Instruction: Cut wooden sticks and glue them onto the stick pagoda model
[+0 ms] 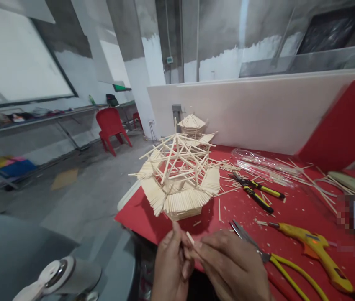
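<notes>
A model roof built of thin wooden sticks (pixel 179 177) stands on the red table (pixel 293 213), with a smaller stick model (pixel 193 125) behind it by the white partition. At the table's near edge my left hand (pixel 173 267) and my right hand (pixel 232 265) meet, fingers pinched together on one short wooden stick (pixel 190 238) held just in front of the roof model. Yellow-handled scissors (pixel 278 261) lie right beside my right hand.
Yellow-and-black pliers (pixel 257 192), a yellow glue gun (pixel 318 251), loose sticks (pixel 315 179) and a clear plastic wrapper (pixel 259 163) litter the table. A white partition (pixel 259 108) backs it. A red chair (pixel 111 127) stands on the floor to the left. A grey object with a white wheel (pixel 56 274) sits bottom left.
</notes>
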The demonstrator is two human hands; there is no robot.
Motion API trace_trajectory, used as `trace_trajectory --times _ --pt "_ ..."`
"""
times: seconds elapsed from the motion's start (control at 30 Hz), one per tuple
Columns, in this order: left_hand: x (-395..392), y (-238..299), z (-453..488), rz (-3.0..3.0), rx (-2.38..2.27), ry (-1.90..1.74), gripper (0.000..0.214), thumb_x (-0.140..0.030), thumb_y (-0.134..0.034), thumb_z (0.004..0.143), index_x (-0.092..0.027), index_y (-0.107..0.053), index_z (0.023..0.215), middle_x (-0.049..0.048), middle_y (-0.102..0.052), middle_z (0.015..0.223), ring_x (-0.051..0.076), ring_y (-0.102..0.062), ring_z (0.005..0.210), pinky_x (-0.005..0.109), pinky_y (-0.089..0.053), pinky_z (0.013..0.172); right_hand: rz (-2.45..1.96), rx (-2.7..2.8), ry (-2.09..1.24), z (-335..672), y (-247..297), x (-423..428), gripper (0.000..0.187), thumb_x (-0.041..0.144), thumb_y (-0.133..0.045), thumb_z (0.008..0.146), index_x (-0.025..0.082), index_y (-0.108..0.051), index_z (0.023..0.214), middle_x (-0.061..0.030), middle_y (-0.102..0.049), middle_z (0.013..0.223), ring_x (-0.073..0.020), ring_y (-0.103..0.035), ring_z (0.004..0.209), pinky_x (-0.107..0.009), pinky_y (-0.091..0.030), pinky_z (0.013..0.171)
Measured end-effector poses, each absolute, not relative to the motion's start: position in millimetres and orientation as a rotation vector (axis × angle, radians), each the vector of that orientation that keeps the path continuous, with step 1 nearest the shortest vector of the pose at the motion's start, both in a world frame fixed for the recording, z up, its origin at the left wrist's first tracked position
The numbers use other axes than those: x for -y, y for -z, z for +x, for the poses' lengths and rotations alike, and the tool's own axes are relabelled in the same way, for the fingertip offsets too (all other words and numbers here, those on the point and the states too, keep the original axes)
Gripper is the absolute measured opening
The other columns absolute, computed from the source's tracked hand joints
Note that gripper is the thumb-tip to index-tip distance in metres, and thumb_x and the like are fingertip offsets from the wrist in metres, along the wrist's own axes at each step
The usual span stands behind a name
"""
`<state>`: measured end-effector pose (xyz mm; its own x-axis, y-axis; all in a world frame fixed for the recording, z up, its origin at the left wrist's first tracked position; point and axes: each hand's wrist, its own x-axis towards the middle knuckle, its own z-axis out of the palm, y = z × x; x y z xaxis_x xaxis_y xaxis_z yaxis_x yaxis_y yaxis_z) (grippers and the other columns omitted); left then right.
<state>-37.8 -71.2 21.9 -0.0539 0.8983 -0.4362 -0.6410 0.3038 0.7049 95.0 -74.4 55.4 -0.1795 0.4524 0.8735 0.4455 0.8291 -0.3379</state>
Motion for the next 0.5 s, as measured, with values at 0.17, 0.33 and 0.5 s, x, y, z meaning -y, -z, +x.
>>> trace_trajectory --times 0.17,0.33,0.5 --pt "64.1 -12.5 -64.3 0.271 -1.048 -1.568 0.031 -0.035 -0.086 0.064 -0.015 -0.065 0.077 -0.0051 -0.062 0.059 0.002 -0.044 0.041 0.013 -0.03 0.037 -0.74 1.817 0.237 70.7 -57.8 55.3 0.021 0.008 -0.063 0.088 0.013 -0.069 0.107 -0.0074 -0.074 0.09 -0.0148 -0.066 0.08 -0.027 -0.054 0.072" --pt "59.2 -13.9 -75.8 0.301 -1.017 -1.616 0.034 -0.033 -0.085 0.064 -0.017 -0.07 0.09 -0.0027 -0.066 0.07 0.005 -0.052 0.05 0.014 -0.037 0.041 -0.708 1.861 0.199 50.2 -43.3 32.9 0.02 0.011 -0.056 0.093 0.013 -0.067 0.109 -0.0078 -0.074 0.092 -0.0144 -0.065 0.083 -0.027 -0.053 0.071" --pt "54.7 -15.7 -72.4 0.337 -1.017 -1.623 0.03 -0.038 -0.084 0.065 -0.017 -0.068 0.078 -0.0055 -0.056 0.058 0.006 -0.046 0.045 0.016 -0.034 0.038 -0.707 1.885 0.202 45.9 -42.6 26.5 0.02 0.011 -0.054 0.094 0.01 -0.067 0.109 -0.0081 -0.074 0.093 -0.0155 -0.06 0.079 -0.029 -0.05 0.068"
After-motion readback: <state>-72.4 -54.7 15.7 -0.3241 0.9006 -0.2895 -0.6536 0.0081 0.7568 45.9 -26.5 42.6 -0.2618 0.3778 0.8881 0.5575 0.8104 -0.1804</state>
